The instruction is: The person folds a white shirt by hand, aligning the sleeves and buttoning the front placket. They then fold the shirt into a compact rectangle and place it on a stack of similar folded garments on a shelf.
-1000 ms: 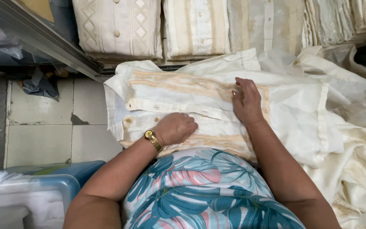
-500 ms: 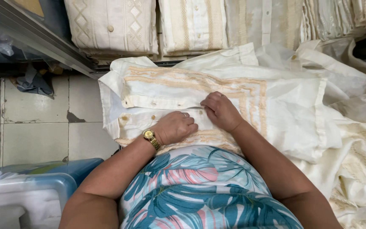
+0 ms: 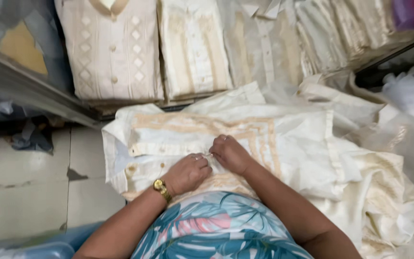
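Observation:
A cream shirt (image 3: 283,144) with tan embroidered bands lies spread flat in front of me, its collar toward the left. My left hand (image 3: 188,171), with a gold watch on the wrist, rests on the shirt's button strip with fingers curled. My right hand (image 3: 229,153) sits right beside it, fingertips pinching the same strip near a button. The two hands touch each other at the middle of the shirt front.
Folded cream shirts (image 3: 113,48) lie stacked in a row along the back. Loose cream garments (image 3: 389,192) pile up at the right. A tiled floor (image 3: 34,182) shows at the left, with a blue plastic tub (image 3: 39,247) at the bottom left.
My right hand slid left from the shirt's far side to the button strip and met my left hand. The view tilted up slightly.

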